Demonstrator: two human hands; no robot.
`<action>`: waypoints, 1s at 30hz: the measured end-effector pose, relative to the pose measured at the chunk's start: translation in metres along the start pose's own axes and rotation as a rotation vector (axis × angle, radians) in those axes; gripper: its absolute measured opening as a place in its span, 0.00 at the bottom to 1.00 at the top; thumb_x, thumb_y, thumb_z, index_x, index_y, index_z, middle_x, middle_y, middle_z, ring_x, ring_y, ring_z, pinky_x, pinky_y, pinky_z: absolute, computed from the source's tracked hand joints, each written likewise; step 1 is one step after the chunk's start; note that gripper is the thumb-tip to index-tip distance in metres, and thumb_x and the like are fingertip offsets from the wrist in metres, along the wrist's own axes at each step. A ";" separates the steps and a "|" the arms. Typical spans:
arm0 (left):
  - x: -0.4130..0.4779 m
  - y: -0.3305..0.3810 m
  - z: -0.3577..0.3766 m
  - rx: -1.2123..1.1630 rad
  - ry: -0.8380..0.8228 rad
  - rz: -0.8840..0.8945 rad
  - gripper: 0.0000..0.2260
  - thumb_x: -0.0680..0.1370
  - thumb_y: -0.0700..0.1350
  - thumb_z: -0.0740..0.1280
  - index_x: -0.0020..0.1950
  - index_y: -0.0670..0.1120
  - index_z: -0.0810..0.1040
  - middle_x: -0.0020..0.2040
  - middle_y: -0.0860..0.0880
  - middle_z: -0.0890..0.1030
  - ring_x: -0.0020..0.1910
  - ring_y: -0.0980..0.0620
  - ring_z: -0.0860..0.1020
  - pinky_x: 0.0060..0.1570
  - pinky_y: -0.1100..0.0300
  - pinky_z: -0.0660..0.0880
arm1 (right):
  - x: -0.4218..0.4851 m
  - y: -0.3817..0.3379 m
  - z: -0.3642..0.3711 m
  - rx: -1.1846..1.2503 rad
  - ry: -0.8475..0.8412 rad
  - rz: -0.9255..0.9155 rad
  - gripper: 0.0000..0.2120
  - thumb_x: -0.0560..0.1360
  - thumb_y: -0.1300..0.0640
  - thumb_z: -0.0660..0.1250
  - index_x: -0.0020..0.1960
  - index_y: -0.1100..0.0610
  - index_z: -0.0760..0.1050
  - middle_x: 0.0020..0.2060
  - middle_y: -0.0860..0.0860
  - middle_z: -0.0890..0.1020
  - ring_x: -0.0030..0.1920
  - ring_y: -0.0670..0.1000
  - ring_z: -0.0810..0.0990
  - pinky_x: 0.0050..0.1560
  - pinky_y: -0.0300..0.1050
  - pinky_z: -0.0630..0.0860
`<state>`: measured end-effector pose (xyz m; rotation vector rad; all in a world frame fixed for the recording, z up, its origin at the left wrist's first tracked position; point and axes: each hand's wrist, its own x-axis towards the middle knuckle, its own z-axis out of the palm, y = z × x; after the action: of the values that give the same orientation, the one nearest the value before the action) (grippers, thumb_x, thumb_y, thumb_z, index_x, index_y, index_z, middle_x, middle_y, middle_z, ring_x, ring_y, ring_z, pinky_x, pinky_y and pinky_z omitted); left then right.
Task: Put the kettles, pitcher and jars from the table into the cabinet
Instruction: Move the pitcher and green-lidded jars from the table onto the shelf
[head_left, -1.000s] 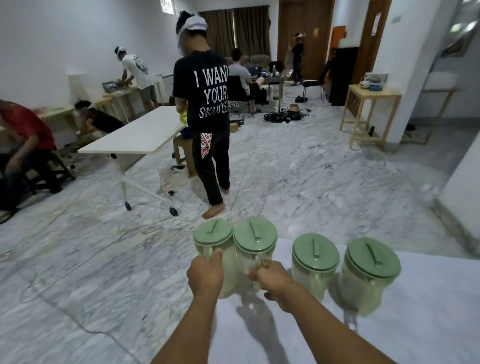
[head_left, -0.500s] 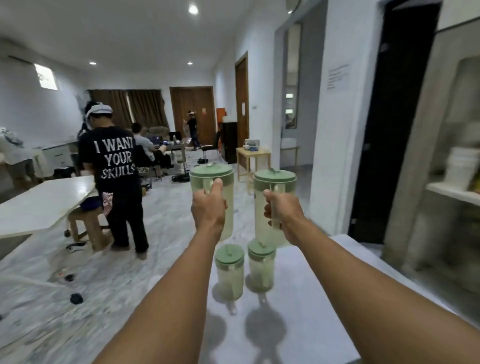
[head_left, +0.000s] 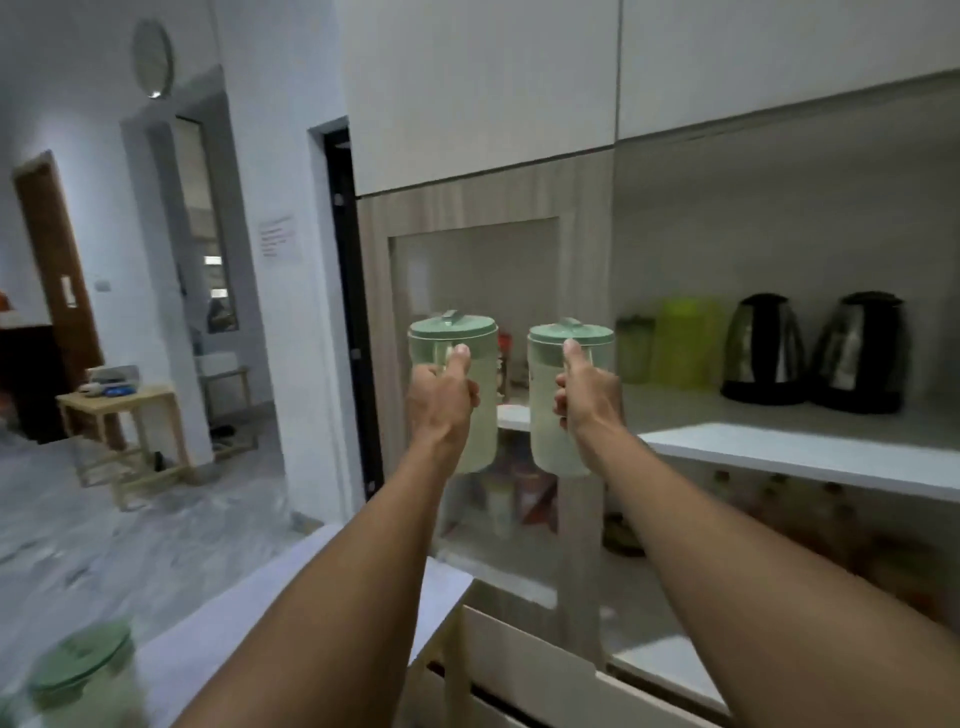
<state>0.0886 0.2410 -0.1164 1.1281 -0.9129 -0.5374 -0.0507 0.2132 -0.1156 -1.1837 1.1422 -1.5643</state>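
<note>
My left hand grips the handle of a clear jar with a green lid, held up in the air. My right hand grips a second green-lidded jar beside it, at the same height. Both jars hang in front of the cabinet, near the left end of its open white shelf. On that shelf stand two black kettles, a yellow-green pitcher and a small green-tinted jar. Another green-lidded jar stands blurred on the white table at the bottom left.
Glass-fronted cabinet compartments below and left of the shelf hold assorted containers. A dark doorway lies left of the cabinet. A small wooden side table stands on the marble floor at the left. White upper cabinet doors hang overhead.
I lifted both jars off the table and turned right; the view swung from the room with people to the cabinet, with the jars now level with its shelf.
</note>
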 end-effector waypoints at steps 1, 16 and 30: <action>-0.003 -0.002 0.033 -0.023 -0.047 0.001 0.15 0.79 0.54 0.63 0.47 0.42 0.77 0.33 0.48 0.79 0.35 0.48 0.77 0.42 0.52 0.74 | 0.016 -0.002 -0.026 -0.013 0.045 -0.012 0.23 0.76 0.37 0.60 0.32 0.53 0.73 0.26 0.50 0.76 0.28 0.51 0.73 0.38 0.46 0.69; 0.014 -0.117 0.369 -0.031 -0.271 -0.099 0.15 0.81 0.54 0.62 0.44 0.43 0.78 0.39 0.45 0.80 0.38 0.47 0.78 0.42 0.53 0.75 | 0.253 0.054 -0.279 -0.174 0.367 0.001 0.23 0.81 0.44 0.56 0.36 0.58 0.75 0.27 0.53 0.75 0.29 0.52 0.73 0.41 0.50 0.71; 0.040 -0.180 0.581 -0.130 -0.645 -0.100 0.15 0.79 0.56 0.64 0.43 0.44 0.72 0.35 0.45 0.76 0.35 0.46 0.75 0.39 0.53 0.71 | 0.400 0.081 -0.386 -0.365 0.938 0.065 0.20 0.82 0.56 0.56 0.62 0.72 0.75 0.62 0.69 0.77 0.63 0.68 0.75 0.62 0.57 0.71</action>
<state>-0.3625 -0.1623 -0.1883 0.8915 -1.3528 -1.0628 -0.4981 -0.1227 -0.1644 -0.5695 2.1054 -1.9687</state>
